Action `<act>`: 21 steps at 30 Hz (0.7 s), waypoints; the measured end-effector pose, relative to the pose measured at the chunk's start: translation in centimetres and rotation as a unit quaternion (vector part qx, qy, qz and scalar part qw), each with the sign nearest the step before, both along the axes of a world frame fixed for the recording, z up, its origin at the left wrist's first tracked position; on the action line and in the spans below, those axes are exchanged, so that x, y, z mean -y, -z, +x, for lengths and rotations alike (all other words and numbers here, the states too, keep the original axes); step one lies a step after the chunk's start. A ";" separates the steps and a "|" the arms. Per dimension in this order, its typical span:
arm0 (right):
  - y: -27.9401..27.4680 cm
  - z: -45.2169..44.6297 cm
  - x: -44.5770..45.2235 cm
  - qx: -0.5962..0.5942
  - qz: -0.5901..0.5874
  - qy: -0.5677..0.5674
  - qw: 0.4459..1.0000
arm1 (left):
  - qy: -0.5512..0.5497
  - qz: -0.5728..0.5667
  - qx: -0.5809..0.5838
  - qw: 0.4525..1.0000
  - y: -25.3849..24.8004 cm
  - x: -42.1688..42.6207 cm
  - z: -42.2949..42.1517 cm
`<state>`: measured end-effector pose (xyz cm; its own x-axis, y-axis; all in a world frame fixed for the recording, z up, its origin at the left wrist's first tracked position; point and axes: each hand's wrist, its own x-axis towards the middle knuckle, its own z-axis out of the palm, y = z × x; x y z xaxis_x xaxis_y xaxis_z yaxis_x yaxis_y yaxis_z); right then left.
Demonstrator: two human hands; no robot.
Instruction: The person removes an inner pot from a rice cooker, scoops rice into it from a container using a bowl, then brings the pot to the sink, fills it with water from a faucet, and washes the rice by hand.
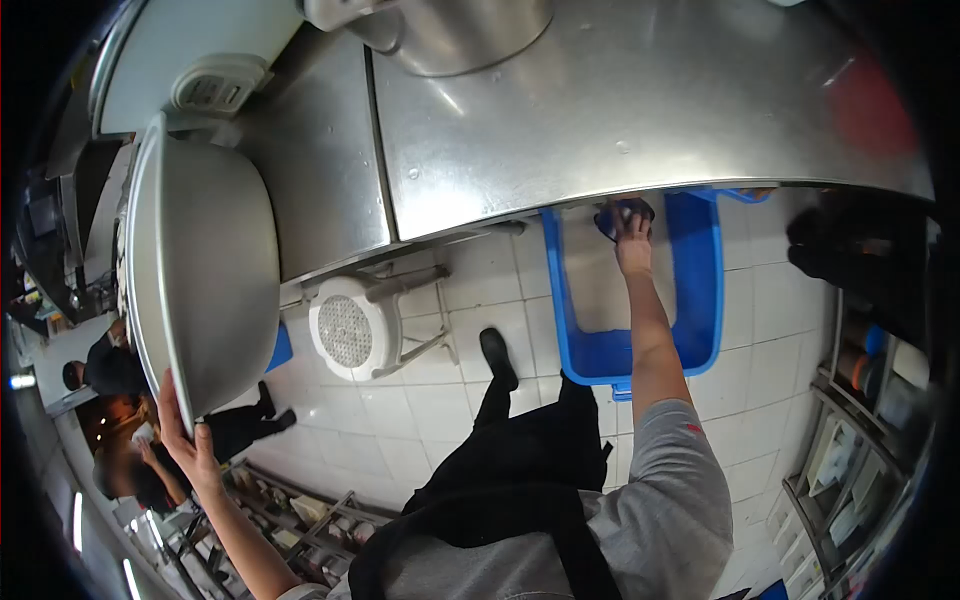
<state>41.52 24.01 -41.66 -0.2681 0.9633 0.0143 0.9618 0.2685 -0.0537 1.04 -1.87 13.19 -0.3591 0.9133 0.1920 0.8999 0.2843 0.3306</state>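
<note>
My left hand (190, 445) grips the rim of a large metal bowl (220, 270), which is tipped on its side at the left, by the counter. Below the counter's front edge, my right hand (633, 232) reaches into a blue bin (705, 290). Its fingers are wrapped round a dark cup-like object (610, 218). Pale, grain-like contents (592, 285) fill part of the bin beneath that hand.
A steel counter (620, 110) spans the top, with a metal pot (460, 35) on it. A white stool (350, 325) stands on the tiled floor. Shelves (850, 460) line the right. Other people (115, 360) are at the far left.
</note>
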 end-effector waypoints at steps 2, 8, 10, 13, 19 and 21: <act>2.4 -1.1 3.4 0.012 -0.078 -0.035 0.996 | -0.004 -0.018 -0.050 0.999 -0.3 0.7 -0.8; 0.0 0.2 8.5 0.012 -0.377 -0.050 0.925 | -0.019 -0.005 -0.099 0.995 -0.1 0.3 -0.8; 5.1 3.2 8.3 -0.095 -0.411 -0.041 0.906 | 0.001 0.008 -0.052 0.999 0.1 -0.1 -0.5; 2.5 5.3 7.7 -0.309 -0.533 0.082 0.784 | 0.013 0.013 0.030 0.999 0.1 -0.5 0.2; -4.8 7.7 8.8 -0.544 -0.538 0.351 0.540 | 0.022 0.031 0.052 0.998 -0.2 -1.3 1.5; -6.0 7.4 9.8 -0.591 -0.487 0.370 0.526 | 0.012 0.022 0.052 0.998 -0.4 -1.3 1.5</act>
<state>48.88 14.25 -35.64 -0.1732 0.5024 -0.8471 -0.0768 -0.8644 -0.4969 2.58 -0.56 13.58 -0.3571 0.9136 0.1946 0.8662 0.2459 0.4350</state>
